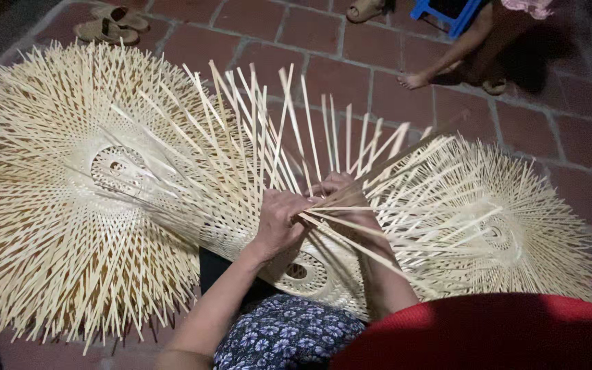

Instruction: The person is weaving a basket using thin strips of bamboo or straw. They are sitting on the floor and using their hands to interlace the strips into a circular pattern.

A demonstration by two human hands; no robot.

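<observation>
A half-woven bamboo piece (303, 270) rests on my lap, its pale strips fanning up and outward. My left hand (279, 223) is closed around a bundle of those bamboo strips (255, 137) just above the woven centre. Just to its right, my right hand (340, 192) pinches more strips, with several long ones crossing over my forearm. The fingertips of both hands are partly hidden among the strips.
A large woven bamboo disc (83, 185) with spiky ends lies on the brick floor at left, a smaller one (495, 226) at right. Sandals (111, 24) sit at the top left. Another person's foot (416, 80) and a blue stool (447, 14) are at the top.
</observation>
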